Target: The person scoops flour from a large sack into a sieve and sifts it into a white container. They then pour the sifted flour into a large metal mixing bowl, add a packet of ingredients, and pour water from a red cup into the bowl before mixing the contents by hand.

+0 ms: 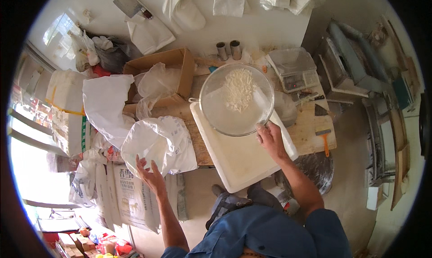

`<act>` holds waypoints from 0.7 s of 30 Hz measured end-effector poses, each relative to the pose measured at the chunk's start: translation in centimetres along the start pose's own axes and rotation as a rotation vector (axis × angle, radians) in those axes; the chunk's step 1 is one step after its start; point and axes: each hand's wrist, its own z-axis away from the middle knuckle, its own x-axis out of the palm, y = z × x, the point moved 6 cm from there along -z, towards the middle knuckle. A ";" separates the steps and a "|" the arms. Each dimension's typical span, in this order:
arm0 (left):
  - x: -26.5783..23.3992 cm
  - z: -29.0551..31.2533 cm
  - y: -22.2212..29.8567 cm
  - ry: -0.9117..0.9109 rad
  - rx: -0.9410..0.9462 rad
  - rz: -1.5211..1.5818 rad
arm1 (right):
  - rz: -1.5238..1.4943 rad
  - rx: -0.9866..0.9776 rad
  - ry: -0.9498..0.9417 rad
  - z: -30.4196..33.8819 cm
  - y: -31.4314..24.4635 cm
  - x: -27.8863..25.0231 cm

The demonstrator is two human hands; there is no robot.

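1. The person's right hand (271, 138), just right of the middle of the frame, has its fingers curled on the near rim of a big round wire-mesh sieve (236, 99).
2. The sieve sits in the upper middle of the frame. A heap of small white bits (238, 89) lies inside it, toward its far side.
3. The sieve is over the far end of a big white flat board (238, 156). I cannot tell if it rests on the board or is held just above it.
4. The board lies slanted on a wooden work table (310, 136) and sticks out over its near edge.
5. The left hand (150, 172), in the lower left of the middle, is open with its fingers spread wide. It holds nothing.
6. Its fingertips are right at the near edge of a big crumpled white sack (159, 141). I cannot tell if they touch it.
7. A brown cardboard box (168, 69) with a clear plastic bag in it stands behind the sack, in the upper left.
8. 2 small metal cans (228, 51) stand side by side at the top, behind the sieve.
9. A grey kitchen scale (294, 69) sits at the upper right, near the sieve.
10. A scraper with an orange handle (325, 141) lies at the right end of the table.
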 end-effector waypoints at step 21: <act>3.7 8.8 8.5 -0.201 -0.046 0.353 | -0.060 0.539 -0.061 2.1 9.9 -1.2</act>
